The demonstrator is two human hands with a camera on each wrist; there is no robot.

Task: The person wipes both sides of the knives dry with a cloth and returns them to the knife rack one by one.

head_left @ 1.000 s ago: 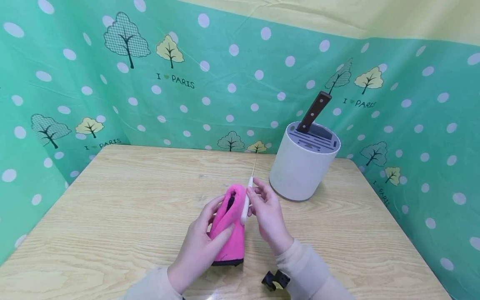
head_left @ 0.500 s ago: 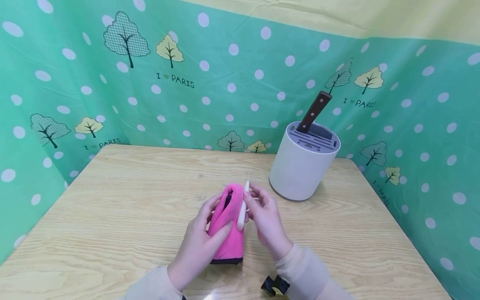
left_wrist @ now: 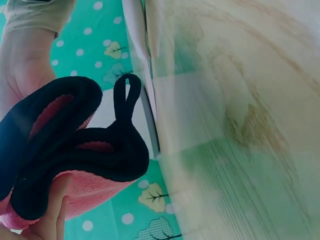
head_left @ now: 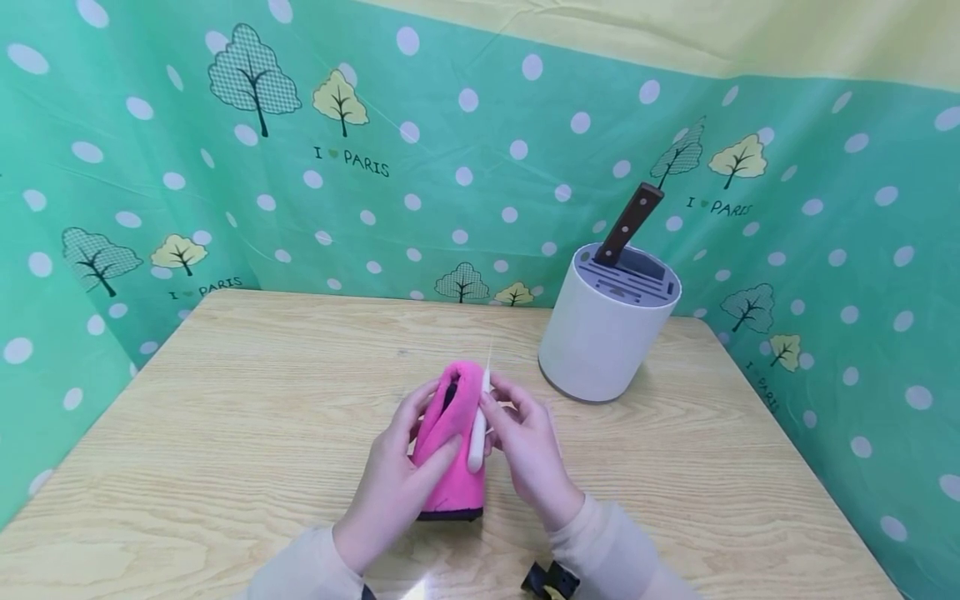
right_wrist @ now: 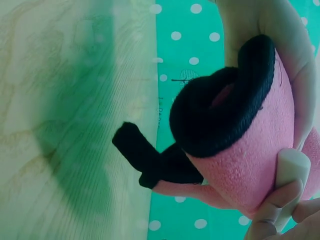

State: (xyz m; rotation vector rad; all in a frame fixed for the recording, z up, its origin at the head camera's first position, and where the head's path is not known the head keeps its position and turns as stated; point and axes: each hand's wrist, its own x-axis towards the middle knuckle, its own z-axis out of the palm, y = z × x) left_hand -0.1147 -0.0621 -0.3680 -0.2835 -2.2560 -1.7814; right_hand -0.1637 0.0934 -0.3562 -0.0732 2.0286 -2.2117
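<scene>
Green polka-dotted fabric curtain (head_left: 450, 125) behind a pale wood-grain counter (head_left: 262, 417).
A white cylindrical knife block (head_left: 600, 346) stands far right; nearer, at the middle, the left hand (head_left: 397, 475) grips a folded pink fleece cloth (head_left: 459, 490) with black trim. A brown-handled knife (head_left: 628, 223) slants from the block. The right hand (head_left: 531, 442), with the block beyond it, pinches a slim white pointed tool (head_left: 478, 437) along the cloth's right side.
</scene>
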